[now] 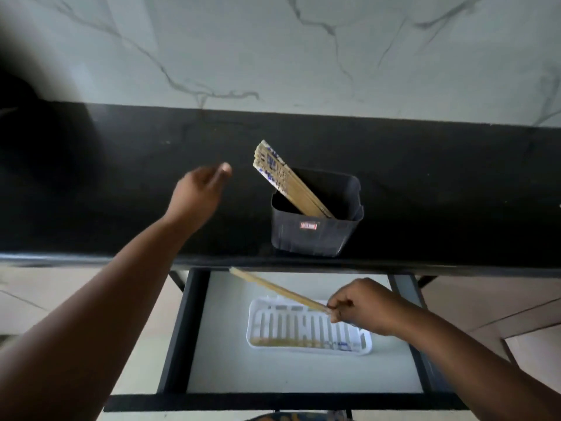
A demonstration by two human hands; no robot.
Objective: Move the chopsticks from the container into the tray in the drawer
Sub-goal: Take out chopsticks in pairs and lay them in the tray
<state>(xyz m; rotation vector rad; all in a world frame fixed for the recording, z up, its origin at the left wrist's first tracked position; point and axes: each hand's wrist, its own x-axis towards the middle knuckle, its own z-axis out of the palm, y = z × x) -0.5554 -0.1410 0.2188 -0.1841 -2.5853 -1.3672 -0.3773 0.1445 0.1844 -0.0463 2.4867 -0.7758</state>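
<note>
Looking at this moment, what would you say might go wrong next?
The right hand pinches its chopsticks only at one end, so they might swing and land beside the tray. The left hand, nearing the leaning bundle, might tip the container, which stands near the counter edge.

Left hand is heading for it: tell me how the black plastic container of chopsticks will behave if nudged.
The black plastic container looks thin-walled, so probably light and easily slid. The wooden chopsticks lean out over its left rim, so it may tip that way. It stands near the dark counter edge, so a push could drop it.
</note>
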